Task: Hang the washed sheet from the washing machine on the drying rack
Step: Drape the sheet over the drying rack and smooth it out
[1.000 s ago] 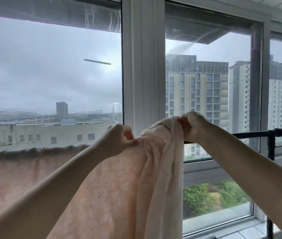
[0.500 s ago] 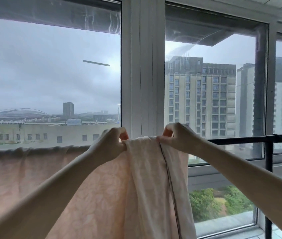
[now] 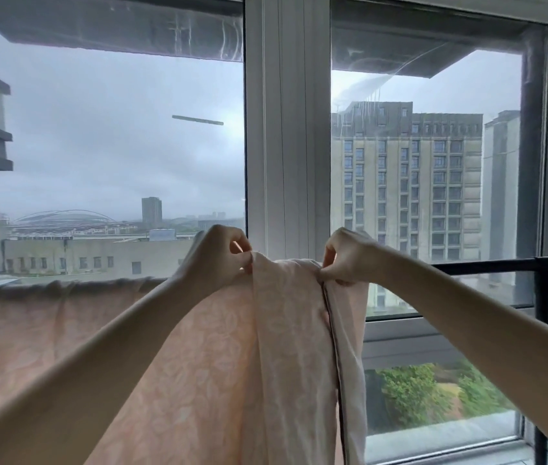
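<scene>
Spread further apart, left hand (image 3: 219,260) and right hand (image 3: 349,258) pinch the sheet (image 3: 287,337) stretched between them

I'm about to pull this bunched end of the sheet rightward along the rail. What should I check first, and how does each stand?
1. Left hand pinches the top edge of the sheet: ok.
2. Right hand pinches the top edge: ok.
3. Sheet lies flat between the hands: not ok, it hangs in lengthwise folds.
4. Rail bare to the right of the hands: ok.
5. Sheet's lower edge off the floor: cannot tell, out of view.
</scene>
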Tool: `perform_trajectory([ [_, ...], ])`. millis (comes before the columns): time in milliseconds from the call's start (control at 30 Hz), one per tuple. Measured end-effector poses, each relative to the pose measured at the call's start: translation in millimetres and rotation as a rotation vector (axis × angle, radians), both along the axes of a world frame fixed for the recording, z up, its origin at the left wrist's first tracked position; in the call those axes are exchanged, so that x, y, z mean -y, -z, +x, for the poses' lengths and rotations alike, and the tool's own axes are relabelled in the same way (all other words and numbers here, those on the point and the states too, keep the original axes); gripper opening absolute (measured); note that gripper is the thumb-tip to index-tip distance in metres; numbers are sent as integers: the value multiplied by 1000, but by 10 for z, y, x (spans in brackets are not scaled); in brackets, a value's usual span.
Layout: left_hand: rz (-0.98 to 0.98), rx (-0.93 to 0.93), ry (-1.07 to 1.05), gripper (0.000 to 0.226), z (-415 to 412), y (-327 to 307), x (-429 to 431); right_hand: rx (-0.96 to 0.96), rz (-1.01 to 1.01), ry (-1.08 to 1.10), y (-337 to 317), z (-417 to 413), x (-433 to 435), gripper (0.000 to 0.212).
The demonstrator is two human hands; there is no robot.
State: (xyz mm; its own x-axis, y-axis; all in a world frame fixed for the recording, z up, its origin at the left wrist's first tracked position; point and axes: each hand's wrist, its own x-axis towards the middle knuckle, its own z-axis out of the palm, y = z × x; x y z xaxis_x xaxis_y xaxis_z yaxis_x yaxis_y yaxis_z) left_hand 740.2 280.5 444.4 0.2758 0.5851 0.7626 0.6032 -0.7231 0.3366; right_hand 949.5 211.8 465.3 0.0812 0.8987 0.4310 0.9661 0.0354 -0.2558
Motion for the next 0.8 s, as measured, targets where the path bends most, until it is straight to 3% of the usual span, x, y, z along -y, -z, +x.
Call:
perform_trajectory([
  [100, -8, 10, 9, 5, 97, -28, 18, -92, 10, -18, 52, 1, 16, 22],
  [233, -13, -12, 22, 6, 235, -64, 5, -746, -3, -122, -10, 118, 110, 9],
  [267, -11, -21, 25, 7, 273, -68, 1, -815, 23, -102, -34, 156, 127, 9],
  [367, -16, -45, 40, 8, 377, -59, -18, -657, 79, -94, -4, 144, 151, 18],
  [467, -22, -61, 58, 9, 424, -29, -31, -214, 142, -99, 178, 1, 129, 27],
  [533, -53, -67, 73, 12, 403, 5, -56, -26, 183, -38, 269, -61, 92, 27],
  [600, -88, -84, 95, 16, 344, 44, -86, 46, 189, 11, 291, -88, 71, 19],
  [700, -137, -120, 148, 20, 262, 71, -106, 150, 127, 91, 291, -124, 63, 28],
  [800, -199, -121, 198, 25, 243, 45, -88, 34, 107, 47, 257, -65, 25, 29],
])
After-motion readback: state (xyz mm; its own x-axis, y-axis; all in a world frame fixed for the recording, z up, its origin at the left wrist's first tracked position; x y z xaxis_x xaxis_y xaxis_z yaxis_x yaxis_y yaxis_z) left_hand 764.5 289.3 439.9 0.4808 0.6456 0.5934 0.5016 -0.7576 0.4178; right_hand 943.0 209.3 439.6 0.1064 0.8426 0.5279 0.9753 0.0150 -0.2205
